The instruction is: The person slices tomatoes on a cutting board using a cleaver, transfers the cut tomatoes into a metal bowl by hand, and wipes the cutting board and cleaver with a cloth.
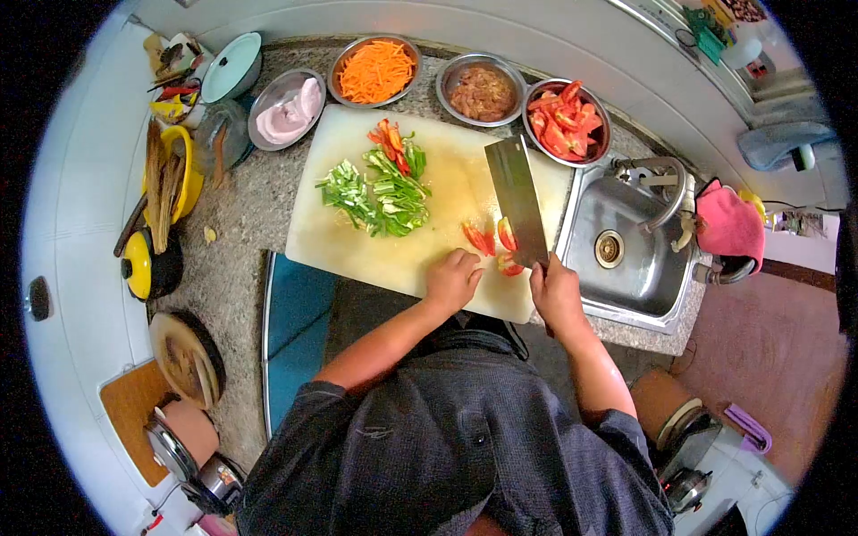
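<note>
Bowls [284, 86] of food line the top, and a sink [635, 228] sits at right. On the board [456, 174], mid-frame, red tomato bits [478, 238] lie by the big knife [518, 196]. The right hand [558, 293] grips it; I can't tell whether the left hand's [453, 279] curled fingers hold anything.

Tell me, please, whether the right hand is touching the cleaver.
Touching: the head view shows the right hand wrapped around the cleaver just behind its blade.
</note>
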Demonstrator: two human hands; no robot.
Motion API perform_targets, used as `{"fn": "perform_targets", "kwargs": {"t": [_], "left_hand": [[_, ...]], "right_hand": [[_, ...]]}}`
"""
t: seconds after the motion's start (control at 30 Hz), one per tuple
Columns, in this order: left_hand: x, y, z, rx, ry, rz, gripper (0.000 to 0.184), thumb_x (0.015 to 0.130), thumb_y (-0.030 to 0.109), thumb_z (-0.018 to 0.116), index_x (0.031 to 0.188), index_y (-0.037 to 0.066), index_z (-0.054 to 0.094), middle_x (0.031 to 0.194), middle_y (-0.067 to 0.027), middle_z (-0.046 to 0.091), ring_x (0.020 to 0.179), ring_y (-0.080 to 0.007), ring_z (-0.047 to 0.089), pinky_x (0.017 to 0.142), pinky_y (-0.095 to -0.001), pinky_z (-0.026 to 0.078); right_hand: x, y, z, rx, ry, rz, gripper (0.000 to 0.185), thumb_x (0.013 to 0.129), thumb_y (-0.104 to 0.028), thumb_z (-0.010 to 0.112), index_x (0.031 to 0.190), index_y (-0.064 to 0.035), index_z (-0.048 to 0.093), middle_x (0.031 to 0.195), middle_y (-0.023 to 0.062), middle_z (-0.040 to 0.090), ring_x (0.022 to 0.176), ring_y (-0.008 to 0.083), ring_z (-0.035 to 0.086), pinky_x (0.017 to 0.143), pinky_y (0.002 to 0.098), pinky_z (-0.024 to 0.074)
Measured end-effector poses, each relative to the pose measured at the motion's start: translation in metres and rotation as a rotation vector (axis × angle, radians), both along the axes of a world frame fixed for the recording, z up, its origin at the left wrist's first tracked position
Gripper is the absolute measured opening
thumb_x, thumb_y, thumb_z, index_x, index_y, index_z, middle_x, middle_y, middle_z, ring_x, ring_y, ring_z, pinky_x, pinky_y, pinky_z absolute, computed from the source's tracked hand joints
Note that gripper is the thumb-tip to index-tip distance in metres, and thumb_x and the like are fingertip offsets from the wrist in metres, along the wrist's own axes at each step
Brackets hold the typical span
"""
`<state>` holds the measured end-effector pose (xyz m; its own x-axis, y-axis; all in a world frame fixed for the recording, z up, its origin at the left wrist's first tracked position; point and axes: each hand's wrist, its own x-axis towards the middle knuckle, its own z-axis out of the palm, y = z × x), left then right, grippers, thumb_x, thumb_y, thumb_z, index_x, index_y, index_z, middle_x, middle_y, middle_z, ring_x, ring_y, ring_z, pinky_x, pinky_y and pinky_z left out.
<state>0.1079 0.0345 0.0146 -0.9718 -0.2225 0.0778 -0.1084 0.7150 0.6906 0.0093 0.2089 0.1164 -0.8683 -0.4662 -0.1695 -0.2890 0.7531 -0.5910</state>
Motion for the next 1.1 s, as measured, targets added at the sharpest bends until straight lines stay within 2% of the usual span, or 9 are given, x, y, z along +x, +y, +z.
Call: {"fn": "perform_targets", "kwargs": {"t": [0.13, 0.2, 0.3, 0.4, 0.53, 0.6, 0.73, 0.9, 1.1], "left_hand": [[-0.013, 0.016, 0.009, -0.160, 0.096, -0.159, 0.035, 0.075, 0.025, 0.072, 0.104, 0.009, 0.062, 0.105, -0.0102, 0.059, 0.096, -0.0267, 0.060, 0.073, -0.0393, 0.052], [-0.023, 0.025, 0.018, -0.231, 0.007, -0.314, 0.037, 0.076, 0.026, 0.068, 0.108, 0.009, 0.060, 0.110, -0.0094, 0.057, 0.100, -0.0258, 0.059, 0.074, -0.0378, 0.052], [-0.035, 0.035, -0.001, -0.419, 0.118, -0.423, 0.036, 0.078, 0.026, 0.064, 0.110, 0.008, 0.060, 0.106, -0.0091, 0.058, 0.095, -0.0255, 0.060, 0.074, -0.0367, 0.052], [-0.039, 0.037, -0.003, -0.426, 0.040, -0.462, 0.036, 0.080, 0.024, 0.062, 0.112, 0.008, 0.060, 0.104, -0.0072, 0.060, 0.090, -0.0248, 0.062, 0.073, -0.0354, 0.053], [-0.024, 0.024, -0.003, -0.266, 0.131, -0.414, 0.035, 0.080, 0.021, 0.063, 0.112, 0.009, 0.061, 0.103, -0.0048, 0.062, 0.089, -0.0244, 0.063, 0.073, -0.0355, 0.054], [-0.002, 0.008, 0.008, -0.186, 0.261, -0.250, 0.031, 0.080, 0.017, 0.064, 0.111, 0.010, 0.063, 0.106, -0.0048, 0.062, 0.093, -0.0243, 0.064, 0.074, -0.0356, 0.054], [0.038, -0.031, -0.013, -0.211, 0.188, -0.146, 0.031, 0.079, 0.013, 0.067, 0.110, 0.011, 0.064, 0.111, -0.0071, 0.060, 0.095, -0.0260, 0.063, 0.077, -0.0372, 0.054], [0.044, -0.040, -0.007, -0.036, 0.072, -0.010, 0.033, 0.078, 0.007, 0.069, 0.109, 0.005, 0.061, 0.121, -0.0151, 0.055, 0.102, -0.0335, 0.060, 0.085, -0.0403, 0.052], [0.027, -0.025, -0.017, 0.128, 0.100, 0.052, 0.041, 0.077, 0.008, 0.072, 0.115, 0.003, 0.057, 0.123, -0.0195, 0.052, 0.107, -0.0367, 0.057, 0.090, -0.0412, 0.049]], "right_hand": [[-0.004, 0.008, -0.001, 0.019, 0.055, -0.009, 0.017, 0.089, -0.015, 0.055, 0.090, 0.0014, 0.052, 0.068, 0.0273, 0.059, 0.065, 0.0467, 0.060, 0.058, 0.0531, 0.0484], [-0.006, 0.011, 0.001, 0.051, 0.046, -0.032, 0.017, 0.089, -0.016, 0.055, 0.090, 0.0013, 0.053, 0.069, 0.0275, 0.060, 0.066, 0.0468, 0.060, 0.059, 0.0532, 0.0484], [-0.007, 0.014, 0.004, 0.089, 0.054, -0.053, 0.017, 0.090, -0.016, 0.055, 0.089, 0.0012, 0.053, 0.070, 0.0278, 0.060, 0.067, 0.0469, 0.060, 0.061, 0.0535, 0.0483], [-0.009, 0.016, 0.009, 0.095, 0.052, -0.047, 0.017, 0.089, -0.016, 0.055, 0.088, 0.0012, 0.053, 0.069, 0.0279, 0.060, 0.068, 0.0468, 0.060, 0.061, 0.0537, 0.0482], [-0.005, 0.019, 0.008, 0.105, 0.031, 0.031, 0.017, 0.089, -0.015, 0.055, 0.087, 0.0012, 0.052, 0.069, 0.0276, 0.060, 0.067, 0.0463, 0.060, 0.061, 0.0534, 0.0481], [0.001, 0.017, 0.006, 0.095, 0.016, 0.093, 0.016, 0.089, -0.015, 0.055, 0.087, 0.0010, 0.052, 0.068, 0.0272, 0.059, 0.066, 0.0458, 0.060, 0.060, 0.0529, 0.0481], [0.016, 0.000, -0.002, 0.076, -0.051, 0.226, 0.015, 0.088, -0.014, 0.055, 0.087, 0.0003, 0.051, 0.065, 0.0252, 0.059, 0.062, 0.0439, 0.060, 0.058, 0.0514, 0.0485], [0.024, -0.014, -0.029, 0.130, -0.036, 0.321, 0.019, 0.088, -0.017, 0.053, 0.085, 0.0015, 0.050, 0.069, 0.0244, 0.061, 0.063, 0.0424, 0.061, 0.059, 0.0503, 0.0504], [0.025, -0.005, -0.035, 0.159, -0.036, 0.215, 0.017, 0.089, -0.014, 0.053, 0.089, 0.0021, 0.050, 0.070, 0.0253, 0.061, 0.065, 0.0437, 0.061, 0.061, 0.0510, 0.0504]]}}
